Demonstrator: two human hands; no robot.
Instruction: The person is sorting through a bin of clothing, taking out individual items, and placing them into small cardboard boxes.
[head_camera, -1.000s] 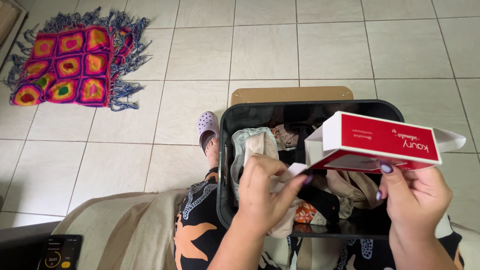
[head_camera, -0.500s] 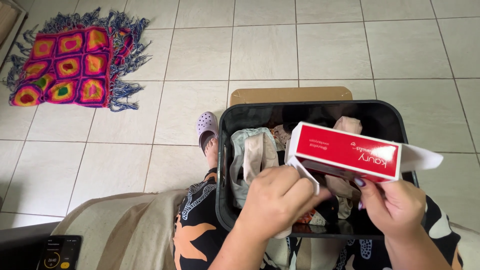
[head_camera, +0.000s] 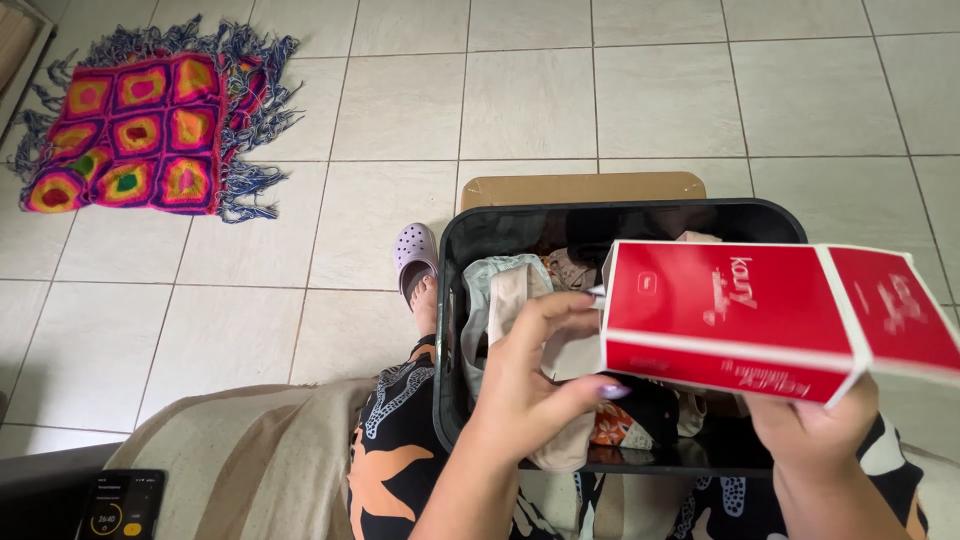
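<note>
**Red carton lying crosswise between two hands**

Carton (head_camera: 770, 315), red with white edges, is lying with its long axis running left to right across the view, tilting slightly down toward the right, and hovering over the near right part of a black bin (head_camera: 470, 240). Its left end is sitting just beside the left hand (head_camera: 535, 375), and its right end flap is hanging open past the bin's edge.

The right hand (head_camera: 815, 430) is reaching up from below and is carrying the carton from underneath, near the middle of its lower edge; its fingers are closed against the bottom face, though most of them are hidden behind the cardboard. The left hand is working at the carton's left end: the fingers are curling loosely, the thumb with its pale purple nail is pointing toward the lower left corner, and the fingertips are touching or almost touching the white end flap there. Whether it is actually pinching that flap cannot be told. So the left hand is nearer the closed end, the right hand nearer the open one.

Clothes (head_camera: 500, 290) are filling the bin beneath. A lilac clog (head_camera: 415, 255) is resting on the tiled floor (head_camera: 300, 220) just left of the bin.
</note>
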